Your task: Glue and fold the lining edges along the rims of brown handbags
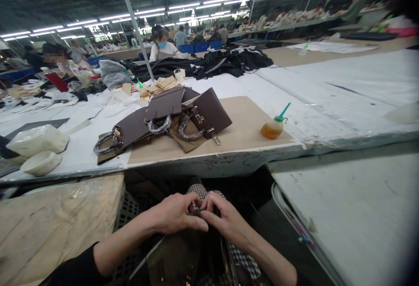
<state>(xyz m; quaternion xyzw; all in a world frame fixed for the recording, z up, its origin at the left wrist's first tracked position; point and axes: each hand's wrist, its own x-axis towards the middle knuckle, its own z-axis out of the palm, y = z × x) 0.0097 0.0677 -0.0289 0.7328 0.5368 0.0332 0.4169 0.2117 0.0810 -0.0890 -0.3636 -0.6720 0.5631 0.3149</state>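
Observation:
My left hand (178, 214) and my right hand (224, 216) meet above my lap, fingers bent and closed. Between their fingertips they pinch a dark strip (196, 212), mostly covered by the fingers; whether it belongs to the bag below cannot be made out. Under my hands, a dark brown handbag (175, 255) with gold-coloured metal parts rests on my lap, partly in shadow. On the table ahead lie several brown handbags (211, 111), tipped over against one another, their handles wrapped in clear plastic.
A squeeze bottle (272, 128) of amber liquid with a green spout stands on brown board (244, 107). At left are a pale bowl (41, 163) and a wrapped block (38, 139). Black material (232, 61) lies farther back, near a masked co-worker (163, 50). A metal pole (135, 26) rises beyond the bags.

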